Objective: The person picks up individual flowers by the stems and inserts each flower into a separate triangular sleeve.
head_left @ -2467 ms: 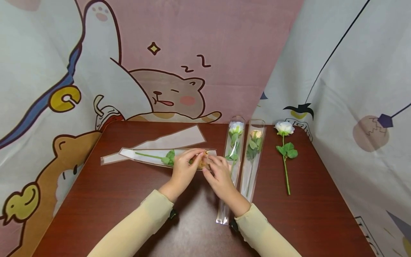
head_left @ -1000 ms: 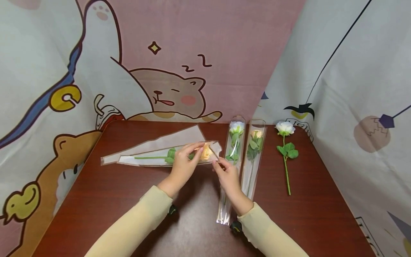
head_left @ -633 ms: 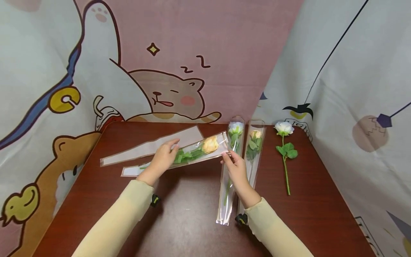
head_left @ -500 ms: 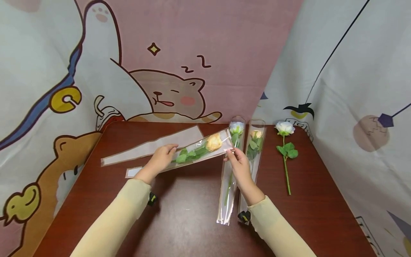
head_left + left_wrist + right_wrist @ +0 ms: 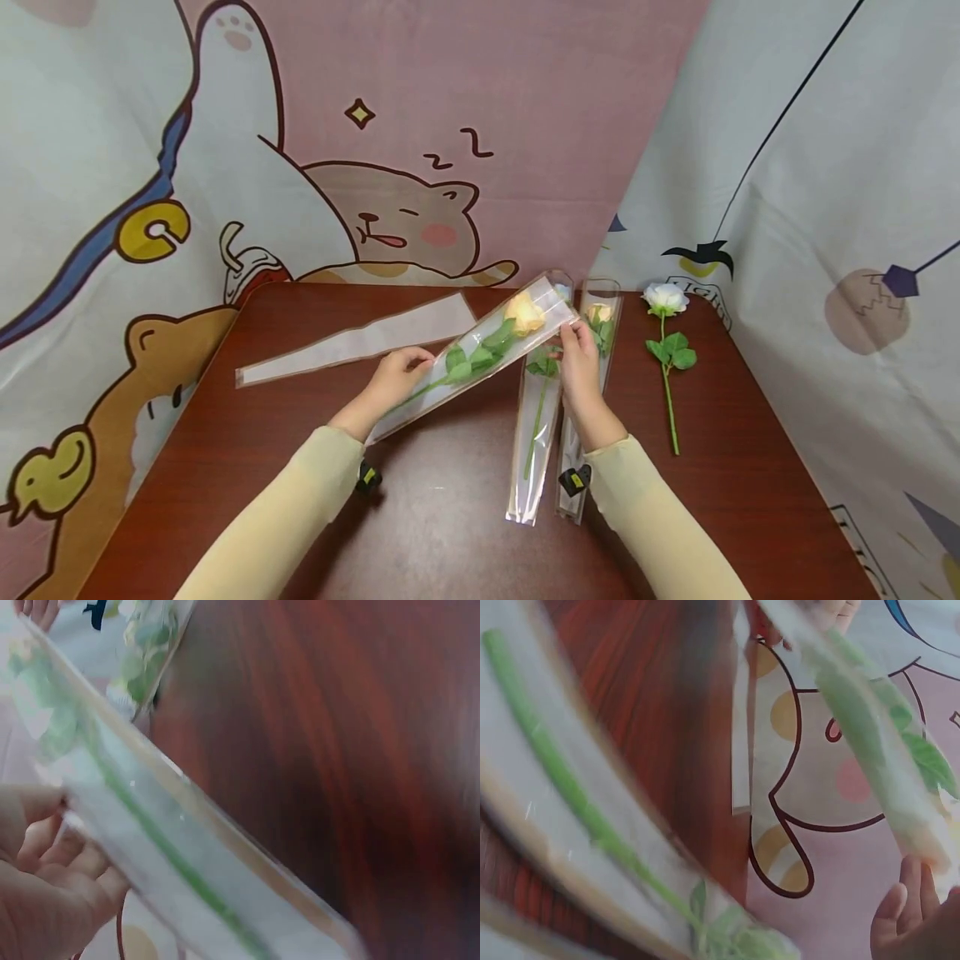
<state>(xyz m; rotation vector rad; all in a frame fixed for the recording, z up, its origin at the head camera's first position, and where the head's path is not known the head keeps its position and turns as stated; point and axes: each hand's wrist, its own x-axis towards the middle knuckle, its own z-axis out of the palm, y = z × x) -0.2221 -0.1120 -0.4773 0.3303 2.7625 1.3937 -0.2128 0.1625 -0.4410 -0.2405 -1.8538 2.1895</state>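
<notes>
A yellow artificial rose (image 5: 525, 313) with green leaves lies inside a clear flower sleeve (image 5: 553, 305) with a white backing, slanting up to the right above the table. My left hand (image 5: 396, 382) pinches the sleeve's upper long edge beside the stem; the left wrist view shows thumb and fingers at that edge. My right hand (image 5: 585, 373) pinches the sleeve's wide end at its lower right corner, close to the bloom. In the right wrist view, the right fingers (image 5: 911, 889) meet the sleeve's end. The raised sleeve partly hides a sleeved white rose (image 5: 542, 367) behind it.
Right of that one lies another sleeved yellow rose (image 5: 600, 315), partly behind the right hand. A bare white rose (image 5: 665, 300) lies farther right. An unfilled white-backed sleeve (image 5: 360, 340) rests at the back left of the brown table (image 5: 435, 517). A printed cloth (image 5: 570, 125) hangs behind.
The left hand has let go near the bloom and moved down the sleeve. Both hands have lifted the sleeved yellow rose and swung it rightward, wide end up, over the sleeved white rose.
</notes>
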